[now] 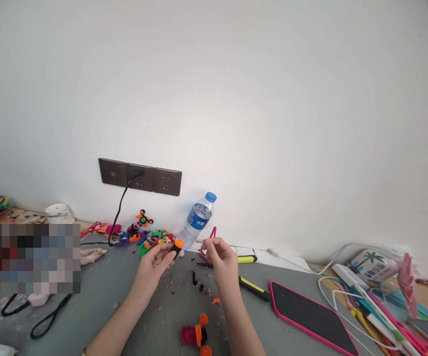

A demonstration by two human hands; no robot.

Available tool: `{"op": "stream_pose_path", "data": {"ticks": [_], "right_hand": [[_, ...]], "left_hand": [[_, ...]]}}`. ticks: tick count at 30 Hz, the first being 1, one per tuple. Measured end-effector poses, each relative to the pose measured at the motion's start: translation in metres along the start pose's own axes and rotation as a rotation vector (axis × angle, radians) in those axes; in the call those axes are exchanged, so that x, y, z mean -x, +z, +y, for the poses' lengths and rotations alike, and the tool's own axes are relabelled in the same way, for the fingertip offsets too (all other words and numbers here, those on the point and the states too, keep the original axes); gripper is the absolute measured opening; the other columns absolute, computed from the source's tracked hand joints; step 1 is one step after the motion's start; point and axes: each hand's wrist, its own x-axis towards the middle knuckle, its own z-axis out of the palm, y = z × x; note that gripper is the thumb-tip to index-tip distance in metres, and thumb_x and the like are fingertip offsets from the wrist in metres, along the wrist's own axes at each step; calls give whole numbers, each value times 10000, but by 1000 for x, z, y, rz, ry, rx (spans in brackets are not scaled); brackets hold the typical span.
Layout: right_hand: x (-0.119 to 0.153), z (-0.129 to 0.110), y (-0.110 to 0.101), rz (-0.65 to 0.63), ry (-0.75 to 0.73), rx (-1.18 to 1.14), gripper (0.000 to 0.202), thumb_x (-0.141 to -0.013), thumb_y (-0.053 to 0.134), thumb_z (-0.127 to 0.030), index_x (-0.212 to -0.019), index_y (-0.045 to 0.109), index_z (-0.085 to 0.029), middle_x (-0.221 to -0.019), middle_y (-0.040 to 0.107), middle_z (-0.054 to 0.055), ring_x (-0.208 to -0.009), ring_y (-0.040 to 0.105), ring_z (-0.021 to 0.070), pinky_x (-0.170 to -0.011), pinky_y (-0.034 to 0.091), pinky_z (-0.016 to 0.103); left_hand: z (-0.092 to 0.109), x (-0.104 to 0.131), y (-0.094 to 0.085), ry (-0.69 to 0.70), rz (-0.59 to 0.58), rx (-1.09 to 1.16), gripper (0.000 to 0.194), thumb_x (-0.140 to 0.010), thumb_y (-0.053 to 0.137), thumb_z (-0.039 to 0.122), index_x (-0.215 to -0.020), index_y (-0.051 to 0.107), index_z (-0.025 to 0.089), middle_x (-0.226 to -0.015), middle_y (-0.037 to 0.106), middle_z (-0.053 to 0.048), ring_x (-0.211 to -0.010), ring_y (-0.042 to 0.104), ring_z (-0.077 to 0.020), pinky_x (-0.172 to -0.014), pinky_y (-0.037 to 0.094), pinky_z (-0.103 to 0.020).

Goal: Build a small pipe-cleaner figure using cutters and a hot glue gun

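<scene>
My left hand (150, 269) pinches a small black roll with an orange top (178, 244), seemingly made of pipe cleaner. A bent pink pipe cleaner (214, 231) rises from between the thumb and fingers of my right hand (224, 257). The two hands are apart, above the grey mat (169, 301). Below them lies a magenta, black and orange fuzzy piece (195, 335), cut off by the lower edge. Black scraps (195, 280) and an orange bit (217, 300) are between my forearms. A tool with yellow and black handles (254, 288) is partly hidden behind my right hand.
A water bottle (199, 217) leans against the wall beneath a socket panel (139, 177). Several colourful fuzzy figures (135, 233) stand left of it. On the right are a pink-cased phone (310, 316), white cables (327, 291) and a pile of craft supplies. The far left is pixelated.
</scene>
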Motion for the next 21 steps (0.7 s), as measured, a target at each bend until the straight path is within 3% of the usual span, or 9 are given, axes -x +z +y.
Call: {"op": "stream_pose_path", "data": {"ticks": [4, 13, 21], "right_hand": [[0, 0, 2, -26, -24, 22, 340, -778, 626, -518, -708, 606, -186, -587, 521, -5, -527, 435, 126, -492, 373, 242], [2, 10, 4, -109, 58, 61, 298, -712, 711, -464, -725, 681, -167, -638, 604, 29, -593, 490, 153, -529, 376, 261], [3, 9, 7, -185, 75, 18, 359, -754, 648, -540, -731, 571, -190, -636, 525, -11, -579, 459, 137, -548, 389, 249]], "left_hand": [[-2, 0, -1, 22, -17, -29, 430, -698, 678, 474, -991, 675, 160, -913, 738, -94, -783, 681, -235, -678, 565, -315], [-2, 1, 0, 48, -64, 5, 363, -726, 677, 440, -973, 683, 175, -985, 741, -100, -889, 689, -257, -736, 576, -315], [-5, 0, 0, 66, -59, 4, 372, -730, 672, 444, -971, 683, 162, -921, 739, -91, -835, 686, -238, -737, 570, -316]]}}
